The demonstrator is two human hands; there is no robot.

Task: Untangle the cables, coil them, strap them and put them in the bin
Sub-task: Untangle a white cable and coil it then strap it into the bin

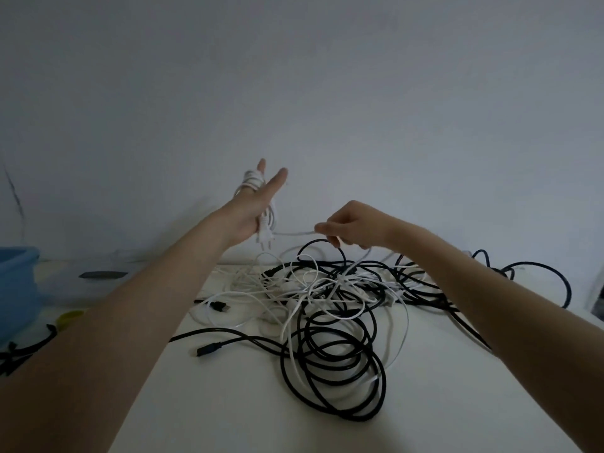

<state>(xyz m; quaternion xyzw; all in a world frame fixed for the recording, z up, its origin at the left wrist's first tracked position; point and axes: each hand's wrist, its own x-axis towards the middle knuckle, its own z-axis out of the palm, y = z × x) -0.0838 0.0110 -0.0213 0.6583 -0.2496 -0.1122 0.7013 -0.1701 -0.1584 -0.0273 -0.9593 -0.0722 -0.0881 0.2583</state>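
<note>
Head view only. My left hand (258, 204) is raised above the table (209, 403), fingers straight and spread, with a white cable (253, 181) looped in several turns around them; its plug (264, 238) dangles below the palm. From there the cable runs taut to my right hand (351, 228), which pinches it between thumb and fingertips. Below lies the tangle of black and white cables (333, 308), spread over the table. A blue bin (16, 289) sits far left, partly cut off. Black straps (23, 351), I think, lie near it.

Tangled cables (330, 299) (black, white) on table (228, 403).
</note>
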